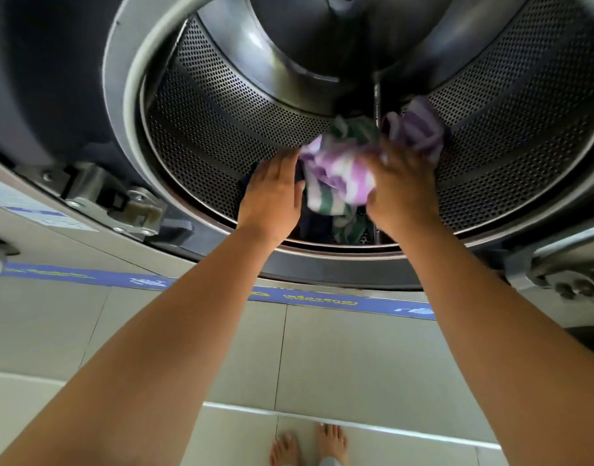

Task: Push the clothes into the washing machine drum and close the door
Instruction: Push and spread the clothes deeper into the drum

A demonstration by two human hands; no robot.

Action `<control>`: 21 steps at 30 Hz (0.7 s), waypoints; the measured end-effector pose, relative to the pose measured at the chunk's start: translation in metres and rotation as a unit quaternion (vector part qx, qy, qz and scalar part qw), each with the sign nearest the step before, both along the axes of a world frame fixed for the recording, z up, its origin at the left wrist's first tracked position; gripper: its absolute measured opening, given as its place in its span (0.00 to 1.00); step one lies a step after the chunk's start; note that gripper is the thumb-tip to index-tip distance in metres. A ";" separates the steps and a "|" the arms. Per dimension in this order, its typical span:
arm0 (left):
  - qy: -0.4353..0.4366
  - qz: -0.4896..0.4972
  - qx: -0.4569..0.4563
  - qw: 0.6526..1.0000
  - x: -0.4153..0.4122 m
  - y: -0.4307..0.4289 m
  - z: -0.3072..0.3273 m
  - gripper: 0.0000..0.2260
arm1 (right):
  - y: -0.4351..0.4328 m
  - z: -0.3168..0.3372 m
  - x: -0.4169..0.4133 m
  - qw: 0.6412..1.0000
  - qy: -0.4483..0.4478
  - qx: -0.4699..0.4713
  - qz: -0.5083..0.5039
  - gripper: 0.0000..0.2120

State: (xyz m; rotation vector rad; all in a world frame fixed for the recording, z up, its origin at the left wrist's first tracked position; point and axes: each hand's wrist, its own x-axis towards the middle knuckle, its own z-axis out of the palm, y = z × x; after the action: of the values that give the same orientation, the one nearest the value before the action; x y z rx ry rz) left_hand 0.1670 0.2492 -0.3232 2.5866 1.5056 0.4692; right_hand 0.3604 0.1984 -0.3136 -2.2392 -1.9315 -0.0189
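The washing machine's perforated steel drum (221, 105) fills the upper half of the view, and its opening faces me. A bundle of purple, white and green striped clothes (339, 173) sits at the drum's lower front, with dark cloth underneath. My left hand (272, 193) lies flat against the left side of the bundle, fingers together and pointing inward. My right hand (399, 183) is curled around the bundle's right side, gripping the fabric. Both forearms reach in over the door rim (322, 260). The door itself is out of view.
A door hinge (134, 210) is bolted at the lower left of the opening, and a latch fitting (571, 284) sits at the lower right. A blue sticker strip (322, 299) runs along the machine's base. Grey floor tiles (356, 358) and my bare feet (309, 445) lie below.
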 end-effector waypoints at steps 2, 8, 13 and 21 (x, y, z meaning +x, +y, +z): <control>0.030 0.030 -0.042 0.998 -0.004 0.003 -0.009 0.25 | -0.009 -0.020 -0.001 0.993 -0.017 -0.113 0.001 0.23; 0.135 0.070 -0.169 0.974 -0.001 0.022 -0.031 0.37 | 0.013 -0.028 -0.012 0.996 0.055 0.041 -0.064 0.29; 0.176 0.091 -0.244 0.949 0.011 0.032 -0.035 0.47 | 0.039 -0.044 -0.014 0.987 0.037 -0.152 -0.027 0.43; 0.251 0.093 -0.243 0.932 0.016 0.034 -0.058 0.29 | 0.035 -0.056 0.009 0.997 0.006 0.023 -0.077 0.20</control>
State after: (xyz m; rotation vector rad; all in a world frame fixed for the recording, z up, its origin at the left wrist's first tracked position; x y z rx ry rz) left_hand 0.1830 0.2835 -0.3816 2.2616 1.7336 -0.5415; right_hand 0.3690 0.2337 -0.3698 -2.3459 -1.7305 -0.0684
